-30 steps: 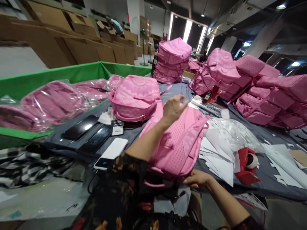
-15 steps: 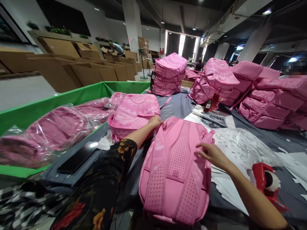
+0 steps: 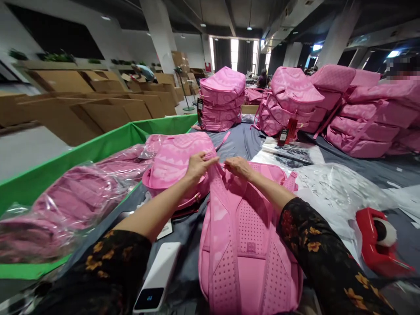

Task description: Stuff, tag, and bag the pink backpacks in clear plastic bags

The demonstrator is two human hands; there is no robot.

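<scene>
A pink backpack (image 3: pixel 251 271) lies before me with its dotted back panel and shoulder straps facing up. My left hand (image 3: pixel 198 166) is closed on the upper end of its left shoulder strap (image 3: pixel 218 188), lifting it off the panel. Close beside it, my right hand (image 3: pixel 239 167) pinches at the same strap's top; the fingertips' exact hold is partly hidden. Another pink backpack (image 3: pixel 180 151), with a pale pattern, lies just beyond my left hand.
Plastic-wrapped pink backpacks (image 3: pixel 82 192) lie in a green-walled bin (image 3: pixel 111 133) at left. A white power bank (image 3: pixel 159 275) sits near my left forearm. At right are a red tape dispenser (image 3: pixel 370 236) and clear plastic bags (image 3: pixel 344 183). Stacked backpacks (image 3: pixel 223 100) stand behind.
My right hand has moved left from the right strap to beside my left hand. The left strap is now raised. The view has shifted, and the white power bank has come into sight.
</scene>
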